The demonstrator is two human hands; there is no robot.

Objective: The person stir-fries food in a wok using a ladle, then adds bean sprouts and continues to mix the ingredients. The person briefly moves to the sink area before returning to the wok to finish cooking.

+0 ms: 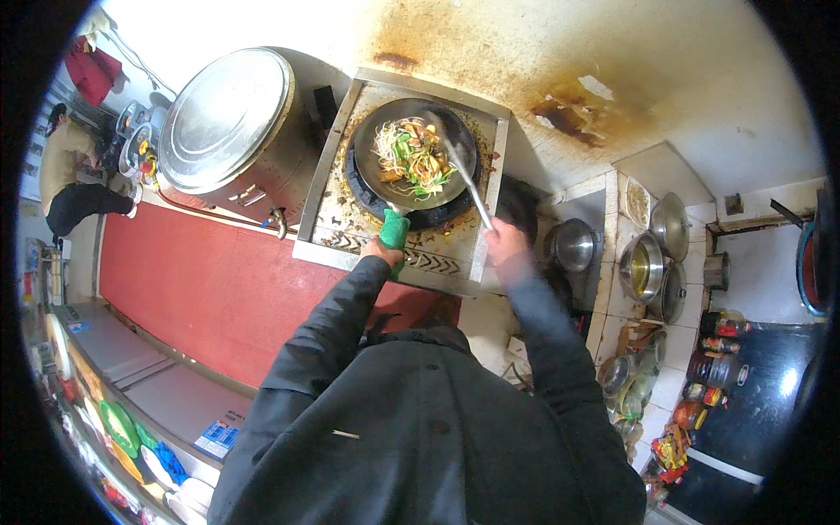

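A dark wok [385,182] rests over the black burner ring of a greasy steel stove [328,214]. Pale noodles or sprouts, green leaves and brown pieces [411,157] lie in it. My left hand [383,253] is closed round the wok's handle, which is wrapped in a green cloth [395,230]. In my right hand [506,242] is the long metal handle of a cooking ladle or spatula [470,185]. Its head reaches into the wok at the food's right side; its exact shape is blurred. Some motion blur smears my right wrist.
Left of the stove stands a big lidded steel drum [229,122] with a tap. To the right, a tiled counter holds steel bowls [641,267], glass lids and bottles [713,372]. Another person [74,171] bends over at the far left. Red matting [201,280] covers the floor.
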